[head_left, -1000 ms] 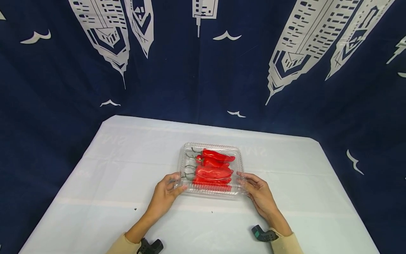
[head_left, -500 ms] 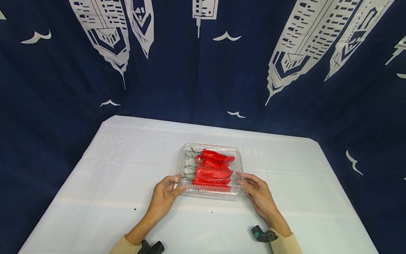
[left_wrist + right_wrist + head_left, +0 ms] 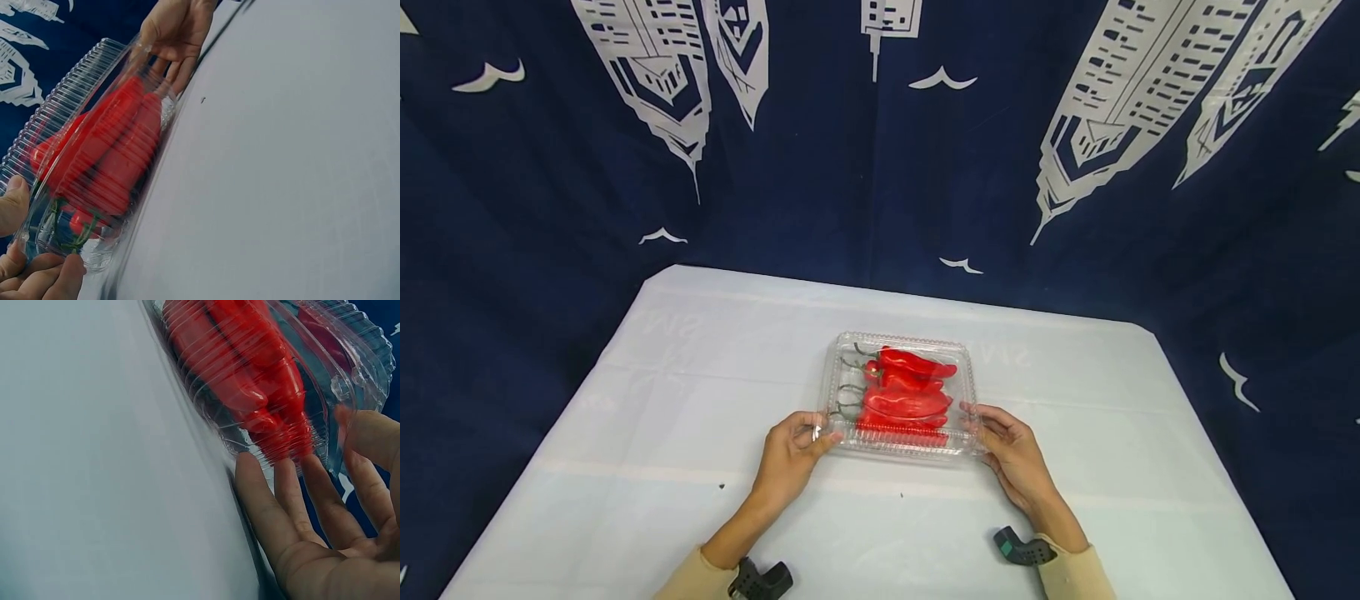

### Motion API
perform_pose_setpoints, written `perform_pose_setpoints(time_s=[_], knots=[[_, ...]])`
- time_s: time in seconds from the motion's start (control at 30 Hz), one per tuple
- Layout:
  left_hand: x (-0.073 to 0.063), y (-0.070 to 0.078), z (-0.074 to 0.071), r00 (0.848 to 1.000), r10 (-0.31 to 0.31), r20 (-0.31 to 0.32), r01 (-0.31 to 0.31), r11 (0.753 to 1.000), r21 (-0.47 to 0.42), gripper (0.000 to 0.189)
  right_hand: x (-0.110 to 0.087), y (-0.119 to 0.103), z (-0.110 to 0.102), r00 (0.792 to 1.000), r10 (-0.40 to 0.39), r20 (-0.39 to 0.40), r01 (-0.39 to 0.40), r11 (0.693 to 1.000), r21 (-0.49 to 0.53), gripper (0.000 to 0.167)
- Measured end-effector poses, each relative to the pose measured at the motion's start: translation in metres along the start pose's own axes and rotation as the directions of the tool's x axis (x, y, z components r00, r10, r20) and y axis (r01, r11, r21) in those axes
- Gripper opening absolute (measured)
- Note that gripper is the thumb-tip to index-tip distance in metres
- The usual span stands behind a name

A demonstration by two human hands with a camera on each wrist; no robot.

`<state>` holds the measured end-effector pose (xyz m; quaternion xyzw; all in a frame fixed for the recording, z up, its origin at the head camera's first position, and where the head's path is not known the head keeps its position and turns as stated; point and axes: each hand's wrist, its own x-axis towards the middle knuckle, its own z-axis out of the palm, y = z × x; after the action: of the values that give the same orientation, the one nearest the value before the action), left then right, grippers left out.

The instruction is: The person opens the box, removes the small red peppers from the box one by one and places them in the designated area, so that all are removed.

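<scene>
A clear plastic clamshell box [image 3: 917, 338] with several red peppers [image 3: 906, 404] inside is near the middle of the table. The peppers lie side by side, green stems toward the left. My left hand [image 3: 788, 458] grips the box's near left corner, thumb on the rim and fingers curled lower down. At the near right corner my right hand [image 3: 1017, 458] holds the other side. In the right wrist view its thumb is at the rim and its fingertips [image 3: 249, 464] spread against the ribbed side wall. The clear lid covers the peppers, its ribbed edge showing in the left wrist view.
A white cloth covers the table [image 3: 625, 433], with a few tiny dark specks [image 3: 722, 486] on it. Behind it hangs a dark blue curtain [image 3: 820, 192] printed with white buildings and birds. Dark camera mounts [image 3: 1022, 547] sit on both wrists.
The head view has shifted very slightly. Both hands keep their hold at the box's near corners, and the box stays in about the same place.
</scene>
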<state>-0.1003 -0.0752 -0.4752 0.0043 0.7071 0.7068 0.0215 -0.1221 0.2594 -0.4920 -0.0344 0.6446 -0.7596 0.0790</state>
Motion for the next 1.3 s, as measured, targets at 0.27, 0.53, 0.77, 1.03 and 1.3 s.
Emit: perform_pose_setpoints(time_s=[0.27,0.53,0.77,1.03,1.3], knots=[[0.0,0.0,0.0,1.0,-0.01,-0.018,0.01,1.0,0.018,0.024,0.0,0.002,-0.001,1.0,-0.01,0.009,0.01,1.0,0.007,0.035],[-0.003,-0.001,-0.001,1.0,-0.002,-0.014,0.002,1.0,0.027,0.02,-0.003,0.005,0.0,0.999,-0.032,0.029,0.031,0.999,0.03,0.031],[0.0,0.0,-0.003,0.999,0.024,-0.025,-0.023,0.997,0.07,0.017,0.0,0.002,0.0,0.999,-0.026,0.018,0.026,1.0,0.01,0.031],[0.003,0.002,-0.01,1.0,0.018,0.021,-0.02,0.997,0.079,0.017,0.0,0.001,-0.001,0.999,-0.03,0.026,0.029,0.999,0.017,0.031],[0.006,0.005,-0.011,0.999,-0.007,0.046,0.002,0.995,0.102,0.022,0.0,0.004,-0.002,0.999,-0.034,0.03,0.033,0.999,0.021,0.032]])
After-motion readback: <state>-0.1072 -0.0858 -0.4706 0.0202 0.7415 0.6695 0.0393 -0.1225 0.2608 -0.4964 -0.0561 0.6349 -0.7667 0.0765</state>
